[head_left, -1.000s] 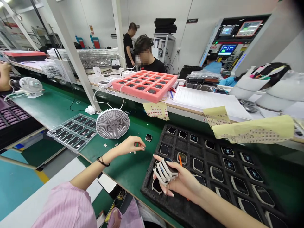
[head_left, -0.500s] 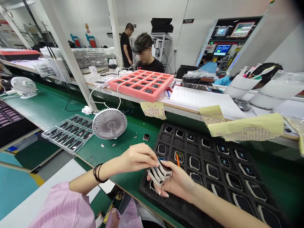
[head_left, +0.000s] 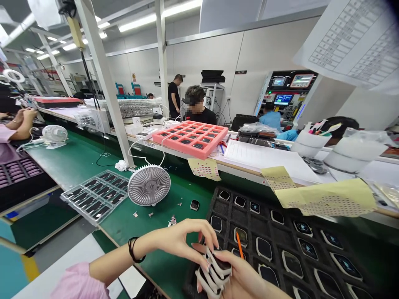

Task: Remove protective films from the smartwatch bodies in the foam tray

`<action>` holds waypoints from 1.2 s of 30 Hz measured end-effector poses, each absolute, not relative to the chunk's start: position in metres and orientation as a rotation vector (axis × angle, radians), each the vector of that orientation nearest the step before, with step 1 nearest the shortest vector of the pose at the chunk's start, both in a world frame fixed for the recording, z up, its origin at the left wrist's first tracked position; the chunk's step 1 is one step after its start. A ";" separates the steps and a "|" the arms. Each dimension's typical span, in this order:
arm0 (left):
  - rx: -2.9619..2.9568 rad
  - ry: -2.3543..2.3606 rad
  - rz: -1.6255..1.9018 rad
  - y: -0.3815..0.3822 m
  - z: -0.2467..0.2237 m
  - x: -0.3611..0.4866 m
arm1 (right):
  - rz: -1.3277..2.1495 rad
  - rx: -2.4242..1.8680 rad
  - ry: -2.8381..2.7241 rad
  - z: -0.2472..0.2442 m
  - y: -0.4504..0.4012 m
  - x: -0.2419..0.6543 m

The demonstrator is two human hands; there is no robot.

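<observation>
In the head view, my right hand [head_left: 245, 272] holds a stack of several strapless smartwatches [head_left: 215, 276] with pale frames, tilted in the palm. My left hand [head_left: 183, 245] reaches over from the left, its thumb and fingertips closed on the edges of the upper smartwatch. Beneath and beyond my hands lies a black foam tray [head_left: 257, 222] with square pockets, many holding smartwatches, some with lit screens. An orange stick [head_left: 239, 245] rests slanted over one pocket. A single small smartwatch [head_left: 195, 204] lies on the green mat, left of the tray.
A white fan [head_left: 149, 185] stands on the green bench beside a clear tray [head_left: 96, 193] of dark parts. Small scraps [head_left: 172, 221] lie nearby. Above, a shelf carries a pink foam tray [head_left: 191, 137], papers and white cups [head_left: 310, 143]. Co-workers are across the shelf and far left.
My view has tilted upward, so the scene sits lower. The left hand's thumb and fingers have spread wider around the upper part of the stack, which stays in my right hand.
</observation>
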State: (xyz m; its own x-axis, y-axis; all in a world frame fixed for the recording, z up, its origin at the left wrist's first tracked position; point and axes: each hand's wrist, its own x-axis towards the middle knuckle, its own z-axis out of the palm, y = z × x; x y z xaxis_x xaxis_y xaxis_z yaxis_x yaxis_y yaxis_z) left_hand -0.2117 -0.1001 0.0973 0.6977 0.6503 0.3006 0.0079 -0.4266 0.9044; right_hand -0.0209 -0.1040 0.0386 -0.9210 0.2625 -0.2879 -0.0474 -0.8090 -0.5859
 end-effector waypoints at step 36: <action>1.819 0.650 0.604 -0.104 0.097 -0.200 | 2.594 -0.961 -0.715 -0.020 -0.105 -0.014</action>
State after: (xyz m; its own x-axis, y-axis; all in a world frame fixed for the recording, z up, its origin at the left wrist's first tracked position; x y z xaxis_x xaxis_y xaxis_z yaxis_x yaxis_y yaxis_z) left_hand -0.1999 -0.1042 0.0971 0.7236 0.6834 0.0966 0.1467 -0.2891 0.9460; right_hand -0.0140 -0.1047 -0.0198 -0.7380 0.4199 -0.5282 -0.0898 -0.8370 -0.5399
